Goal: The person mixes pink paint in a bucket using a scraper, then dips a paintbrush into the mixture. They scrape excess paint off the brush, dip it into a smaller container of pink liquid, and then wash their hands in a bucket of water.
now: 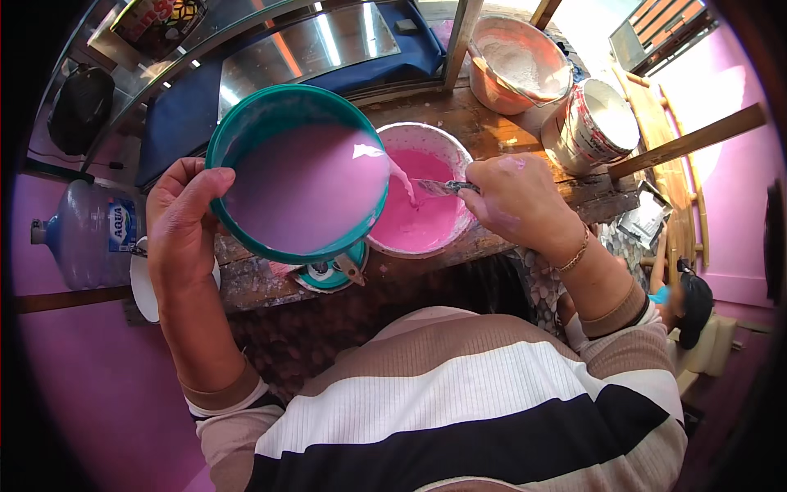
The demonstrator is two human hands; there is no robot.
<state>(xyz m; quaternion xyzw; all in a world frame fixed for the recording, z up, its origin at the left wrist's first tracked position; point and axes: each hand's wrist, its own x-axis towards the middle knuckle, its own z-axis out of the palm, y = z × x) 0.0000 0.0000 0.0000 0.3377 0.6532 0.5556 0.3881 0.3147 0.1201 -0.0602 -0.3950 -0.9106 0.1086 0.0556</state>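
Observation:
My left hand (182, 215) is closed on the rim of a teal bucket (250, 127), tilted toward the right. Pale pink liquid (303, 193) fills much of it, and a thin stream (402, 179) runs over its lip. The stream falls into a white bucket (418, 134) holding brighter pink paint (422, 225). Above that bucket's right side, my right hand (516, 197) is closed round the handle of a flat metal-bladed tool (438, 187), which looks like a putty knife. Its blade points left, close to the stream.
An orange bucket (484, 78) with pale residue and a stained white pail (566, 131) stand at the back right of the wooden table (426, 111). A teal lid (310, 283) lies near its front edge. A water jug (86, 238) is left. Another person (684, 307) sits low at right.

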